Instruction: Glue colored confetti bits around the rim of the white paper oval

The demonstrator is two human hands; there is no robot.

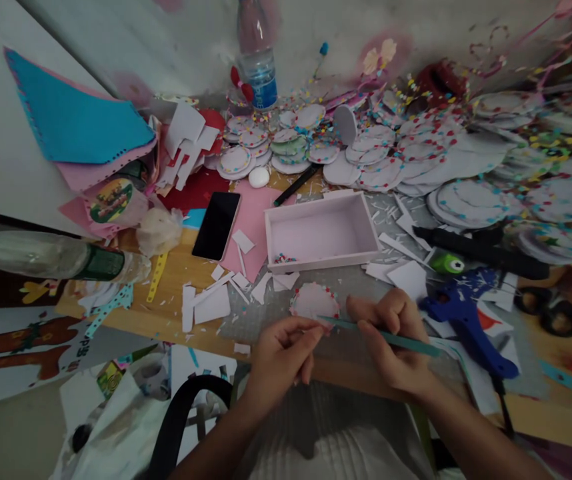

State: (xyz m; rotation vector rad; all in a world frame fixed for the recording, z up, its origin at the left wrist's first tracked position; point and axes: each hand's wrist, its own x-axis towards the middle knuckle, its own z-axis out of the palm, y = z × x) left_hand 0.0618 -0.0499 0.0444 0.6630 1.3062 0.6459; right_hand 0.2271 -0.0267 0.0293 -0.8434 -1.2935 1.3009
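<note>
Both hands work a thin teal paper strip at the table's near edge.

The right hand (399, 340) pinches the thin teal paper strip (386, 337) with closed fingers; the left hand (281, 353) closes its fingertips on the strip's left end, just in front of 1 white foam disc with coloured dots on its rim (315, 301). I judge the strip is being fitted to the disc; the next move calls for steady, exact placing. The white open box (322, 230) stands behind.

A teal strip (386, 337), a white disc (315, 301) rimmed with coloured dots, a blue glue gun (466, 320).
</note>
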